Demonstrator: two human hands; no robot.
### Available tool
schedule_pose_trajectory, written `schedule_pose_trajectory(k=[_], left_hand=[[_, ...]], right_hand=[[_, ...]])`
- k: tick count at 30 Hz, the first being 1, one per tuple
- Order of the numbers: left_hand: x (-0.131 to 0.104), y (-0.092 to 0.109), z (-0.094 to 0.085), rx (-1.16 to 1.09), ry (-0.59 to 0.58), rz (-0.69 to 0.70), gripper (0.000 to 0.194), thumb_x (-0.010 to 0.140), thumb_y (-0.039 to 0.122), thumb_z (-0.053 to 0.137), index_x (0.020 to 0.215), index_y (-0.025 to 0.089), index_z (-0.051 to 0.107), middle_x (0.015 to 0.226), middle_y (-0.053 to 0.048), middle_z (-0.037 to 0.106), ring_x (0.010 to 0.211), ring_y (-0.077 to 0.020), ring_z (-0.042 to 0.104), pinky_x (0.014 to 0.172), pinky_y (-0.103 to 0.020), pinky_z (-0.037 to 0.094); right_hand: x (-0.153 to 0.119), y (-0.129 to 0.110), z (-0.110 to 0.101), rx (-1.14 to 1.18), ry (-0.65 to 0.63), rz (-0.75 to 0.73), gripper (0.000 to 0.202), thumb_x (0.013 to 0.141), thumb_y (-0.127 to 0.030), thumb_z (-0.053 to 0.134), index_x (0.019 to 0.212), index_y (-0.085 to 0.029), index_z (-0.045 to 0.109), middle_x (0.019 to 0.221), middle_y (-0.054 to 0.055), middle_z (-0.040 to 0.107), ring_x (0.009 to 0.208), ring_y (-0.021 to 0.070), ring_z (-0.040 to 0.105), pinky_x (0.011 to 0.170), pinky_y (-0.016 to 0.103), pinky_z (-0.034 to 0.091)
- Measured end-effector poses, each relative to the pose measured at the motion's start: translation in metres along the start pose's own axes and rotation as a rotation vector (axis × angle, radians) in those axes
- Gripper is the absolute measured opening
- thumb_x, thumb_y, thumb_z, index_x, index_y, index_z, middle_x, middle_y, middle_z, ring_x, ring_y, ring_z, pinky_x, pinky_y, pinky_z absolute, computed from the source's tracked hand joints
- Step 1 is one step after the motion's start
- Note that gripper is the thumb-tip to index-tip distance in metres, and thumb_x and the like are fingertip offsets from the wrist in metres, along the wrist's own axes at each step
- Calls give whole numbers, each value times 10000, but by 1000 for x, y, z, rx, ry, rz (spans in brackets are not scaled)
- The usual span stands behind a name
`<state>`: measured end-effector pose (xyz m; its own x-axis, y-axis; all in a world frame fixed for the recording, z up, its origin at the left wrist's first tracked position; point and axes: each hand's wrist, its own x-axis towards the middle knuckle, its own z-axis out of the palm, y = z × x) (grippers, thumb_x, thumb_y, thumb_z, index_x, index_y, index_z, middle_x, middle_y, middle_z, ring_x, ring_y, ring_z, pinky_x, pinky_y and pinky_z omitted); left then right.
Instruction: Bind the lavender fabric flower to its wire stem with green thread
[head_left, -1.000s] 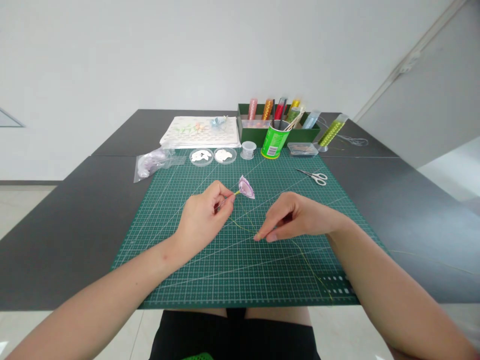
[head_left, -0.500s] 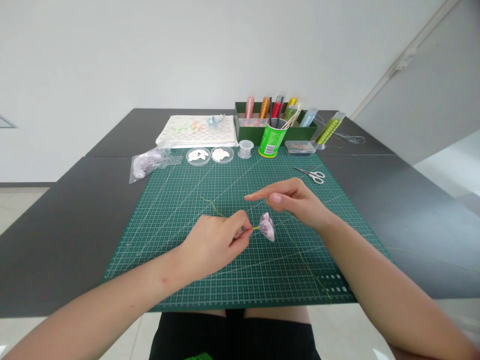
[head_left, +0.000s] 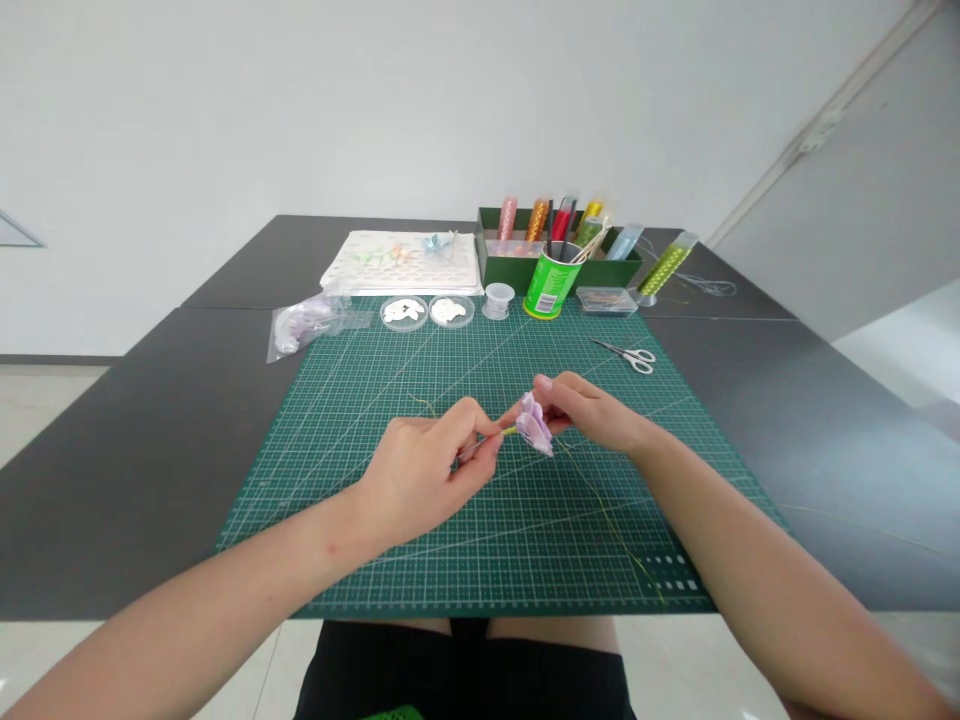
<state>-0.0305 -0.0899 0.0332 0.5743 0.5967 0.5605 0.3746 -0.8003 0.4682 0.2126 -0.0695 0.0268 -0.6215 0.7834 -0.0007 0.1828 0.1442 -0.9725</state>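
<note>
My left hand (head_left: 435, 450) pinches the thin yellow-green stem (head_left: 510, 431) of a small pale-purple flower (head_left: 534, 428) between thumb and fingertips. The flower lies sideways, its petals facing right, above the green cutting mat (head_left: 465, 560). Just behind the bloom is my right hand (head_left: 589, 410), its fingers curled and its index finger reaching to the stem; the petals partly hide the fingertips. A fine yellow-green thread (head_left: 604, 510) runs from under the right hand down to the mat's lower right. Another thread end (head_left: 421, 402) shows beyond my left hand.
White-handled scissors (head_left: 630, 356) lie at the mat's right. Along the back are a plastic bag (head_left: 304, 325), two dishes of white pieces (head_left: 405, 313), a clear spool (head_left: 498, 301), a green can (head_left: 551, 285) of sticks, a dark green box (head_left: 514, 272) and white sheets (head_left: 345, 265).
My right hand has come down and closer, from above the flower to behind it, its fingers curling in. The left hand has raised the flower slightly and turned it. The view has shifted a little.
</note>
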Motion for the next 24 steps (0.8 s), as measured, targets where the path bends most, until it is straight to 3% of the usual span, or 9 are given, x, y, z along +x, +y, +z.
schedule_pose_trajectory(k=[2,5,7,13,18,24], left_hand=[[1,-2,-1,21,52,-15,95,972,153,546,887,188,524,552,133,443,402,-26,417,443,-134,284],[2,-4,-3,53,102,-35,88,965,147,561,898,189,523,538,140,435,402,-24,422,448,-126,293],[3,-5,-3,74,115,-39,85,967,152,564,902,189,522,530,143,437,397,-24,423,449,-128,298],[3,-3,-2,118,98,-90,56,991,203,559,941,181,573,491,142,417,376,-41,411,432,-150,283],[4,-3,-1,39,22,-208,99,987,228,581,1026,173,654,455,136,437,367,-55,408,429,-170,287],[9,-2,-4,-316,-7,-384,142,972,254,569,892,183,662,415,119,490,344,-58,438,438,-175,353]], right_hand=[[-1,-1,0,67,-36,17,637,1024,-601,465,649,-127,667,557,-62,287,520,79,228,487,259,187],[-5,-6,1,77,-137,15,395,972,-478,641,963,-112,791,562,-80,291,518,73,217,485,259,154],[-7,-10,1,67,-167,-28,346,972,-409,663,1099,-116,796,548,-85,297,516,74,217,486,264,149],[-10,-16,5,120,-172,-129,293,989,-306,653,1168,-117,787,512,-99,274,480,64,194,470,267,165],[-11,-17,7,102,-148,-122,313,986,-330,656,1180,-120,784,499,-100,278,475,64,195,462,265,165],[-11,-16,3,122,-191,-90,308,984,-317,657,1208,-139,772,525,-95,301,484,64,199,467,265,158]])
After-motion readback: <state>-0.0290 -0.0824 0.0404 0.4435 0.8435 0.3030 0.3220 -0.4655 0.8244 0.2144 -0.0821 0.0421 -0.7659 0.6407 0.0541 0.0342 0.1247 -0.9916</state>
